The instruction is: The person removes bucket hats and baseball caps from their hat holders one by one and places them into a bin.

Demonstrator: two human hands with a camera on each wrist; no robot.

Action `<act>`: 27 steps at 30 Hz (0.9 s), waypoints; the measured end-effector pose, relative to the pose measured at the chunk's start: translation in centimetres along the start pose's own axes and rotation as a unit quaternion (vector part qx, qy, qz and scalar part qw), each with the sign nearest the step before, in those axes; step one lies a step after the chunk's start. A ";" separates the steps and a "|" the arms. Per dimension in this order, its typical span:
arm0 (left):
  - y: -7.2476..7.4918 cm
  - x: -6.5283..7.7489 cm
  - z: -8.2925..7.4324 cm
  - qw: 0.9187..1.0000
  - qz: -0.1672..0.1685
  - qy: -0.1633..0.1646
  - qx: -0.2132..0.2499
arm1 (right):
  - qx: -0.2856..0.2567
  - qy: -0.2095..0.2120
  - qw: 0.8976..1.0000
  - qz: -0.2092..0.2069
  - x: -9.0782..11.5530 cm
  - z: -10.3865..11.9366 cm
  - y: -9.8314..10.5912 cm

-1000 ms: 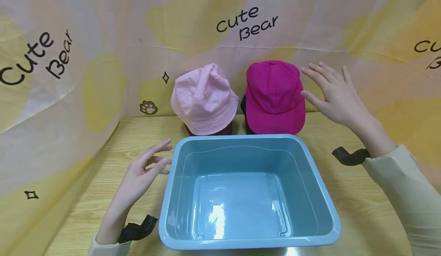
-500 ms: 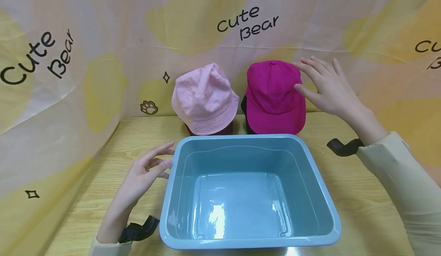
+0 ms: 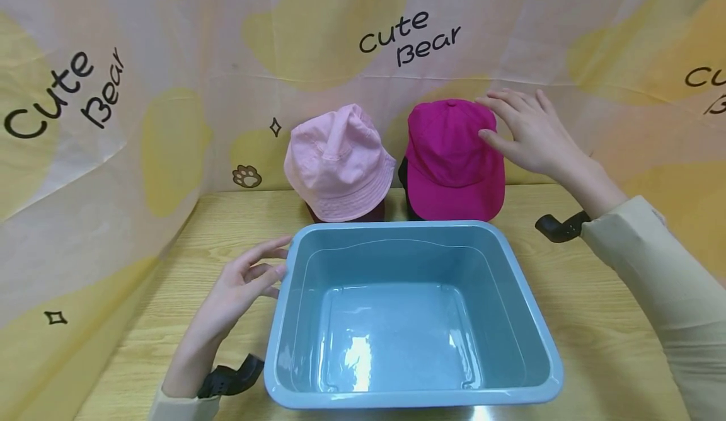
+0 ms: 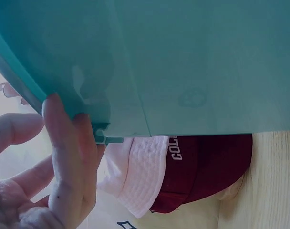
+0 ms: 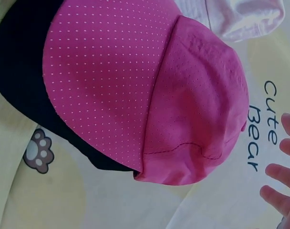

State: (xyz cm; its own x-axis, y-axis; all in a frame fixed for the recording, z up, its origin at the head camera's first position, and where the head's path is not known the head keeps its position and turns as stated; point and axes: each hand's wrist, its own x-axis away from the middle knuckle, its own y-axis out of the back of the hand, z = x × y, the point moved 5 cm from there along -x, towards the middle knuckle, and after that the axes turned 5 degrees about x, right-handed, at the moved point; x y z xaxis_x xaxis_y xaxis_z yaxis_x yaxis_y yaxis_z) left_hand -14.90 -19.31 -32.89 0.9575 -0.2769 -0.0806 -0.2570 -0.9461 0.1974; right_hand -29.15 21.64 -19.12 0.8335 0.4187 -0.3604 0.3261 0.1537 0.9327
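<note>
A magenta cap (image 3: 454,150) rests at the back right, on top of a black cap (image 5: 18,62) whose brim shows below it in the right wrist view. My right hand (image 3: 535,134), fingers spread, hovers by the magenta cap's upper right side and overlaps its edge in the head view. A light blue plastic basin (image 3: 414,399) stands in front with nothing inside. My left hand (image 3: 241,282) has its loosely bent fingertips right at the basin's left rim. To the left of the magenta cap, a pink bucket hat (image 3: 340,162) sits on a dark red cap (image 4: 207,171) with white letters.
Both stacks of hats stand on the wooden table (image 3: 227,219) against a patterned cloth backdrop (image 3: 317,43) just behind the basin. The cloth also runs along the table's left side. Each wrist carries a black strap mount (image 3: 232,377).
My right hand has moved left and slightly up, closer to the magenta cap. My left hand has shifted slightly right, up to the basin's rim. Hats and basin stay in place.
</note>
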 end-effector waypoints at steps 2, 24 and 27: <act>0.0 0.0 0.0 1.000 0.003 0.002 0.002 | -0.006 -0.003 1.000 0.004 -0.3 -0.2 0.0; 0.2 0.1 0.4 0.999 0.008 0.030 0.026 | -0.016 0.018 0.999 0.037 -4.4 0.5 -0.1; 0.1 0.1 0.4 0.999 0.009 0.031 0.030 | -0.013 0.014 0.999 0.050 -5.0 0.4 -0.2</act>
State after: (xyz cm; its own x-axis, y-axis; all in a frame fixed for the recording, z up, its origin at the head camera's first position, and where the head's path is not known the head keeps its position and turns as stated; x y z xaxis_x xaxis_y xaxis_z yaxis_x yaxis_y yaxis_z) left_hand -14.86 -19.54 -33.27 0.9583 -0.2851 -0.0172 -0.2801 -0.9499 0.1383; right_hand -33.18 19.11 -17.48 0.8485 0.4581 -0.2650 0.2291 0.1334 0.9642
